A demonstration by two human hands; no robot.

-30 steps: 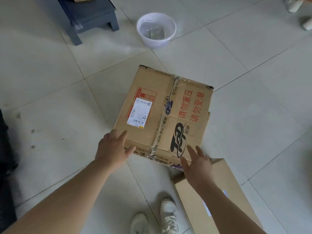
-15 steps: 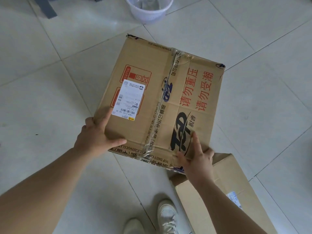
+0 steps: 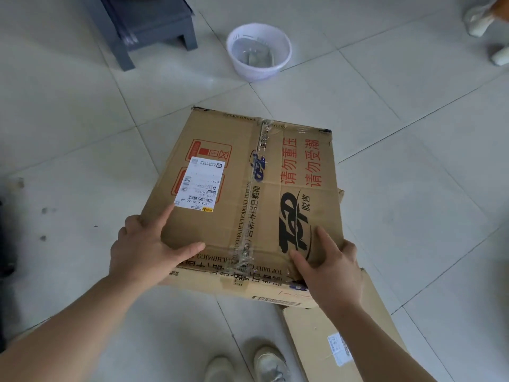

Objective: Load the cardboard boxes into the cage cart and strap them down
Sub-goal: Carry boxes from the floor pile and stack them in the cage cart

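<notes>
A large brown cardboard box [image 3: 248,188], taped along its middle, carries a white shipping label and red and black print. It sits in front of me on the tiled floor, and its near side face shows. My left hand [image 3: 143,249] grips the near left corner, thumb and forefinger on the top. At the near right corner my right hand [image 3: 327,268] holds it the same way, with fingers over the right edge. A second, flatter cardboard box [image 3: 330,334] lies at the lower right, partly under my right forearm. No cage cart or strap is clearly in view.
A white plastic basket [image 3: 259,51] stands on the floor beyond the box. A dark grey stool [image 3: 146,23] is at the back left. My white shoes [image 3: 248,365] are just below the box. Something dark runs along the left edge [image 3: 4,244].
Both hands went from reaching toward the box's near edge to gripping its two near corners. The near side face of the box now shows more.
</notes>
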